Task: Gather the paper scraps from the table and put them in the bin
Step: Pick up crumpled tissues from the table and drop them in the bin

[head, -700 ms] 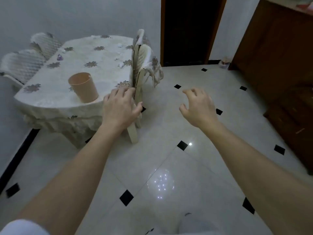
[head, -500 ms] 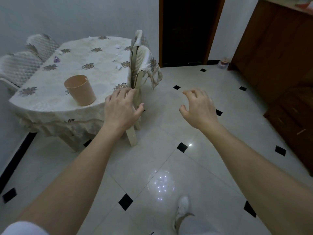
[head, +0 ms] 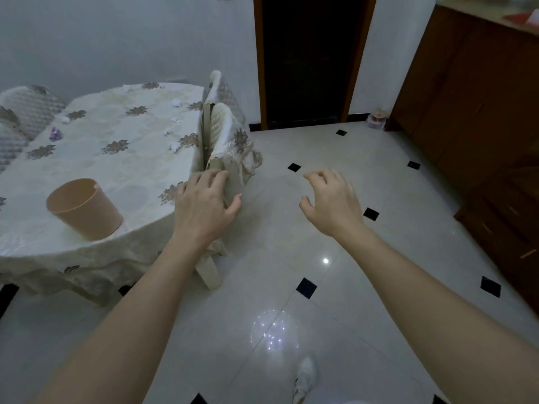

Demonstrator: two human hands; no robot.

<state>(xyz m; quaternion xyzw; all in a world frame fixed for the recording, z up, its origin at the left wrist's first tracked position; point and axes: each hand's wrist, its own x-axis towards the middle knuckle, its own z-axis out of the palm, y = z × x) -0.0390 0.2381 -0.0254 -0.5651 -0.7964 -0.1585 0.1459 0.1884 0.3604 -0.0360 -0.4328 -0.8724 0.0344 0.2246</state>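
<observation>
A peach-coloured bin point(head: 87, 211) stands upright on the table point(head: 140, 170) near its front edge. The table wears a cream cloth with a flower pattern. White paper scraps lie spread over the far part of the cloth, for instance one scrap point(head: 176, 102), a second scrap point(head: 64, 119) and a third scrap point(head: 174, 146). A small purple scrap point(head: 55, 134) sits at the left. My left hand point(head: 204, 208) hovers with fingers spread at the table's right corner, over a chair back. My right hand point(head: 332, 202) hangs over the floor, fingers curled apart. Both hold nothing.
A covered chair point(head: 224, 132) is pushed against the table's right side, and more padded chairs point(head: 29, 106) stand at the far left. A dark doorway point(head: 309, 62) lies ahead, a brown cabinet point(head: 481, 112) at right with a small object point(head: 377, 119) beside it on the tiled floor.
The table and chair have come closer and larger in view. Both hands keep roughly the same pose, the left one now reaching the chair back. My foot has stepped forward.
</observation>
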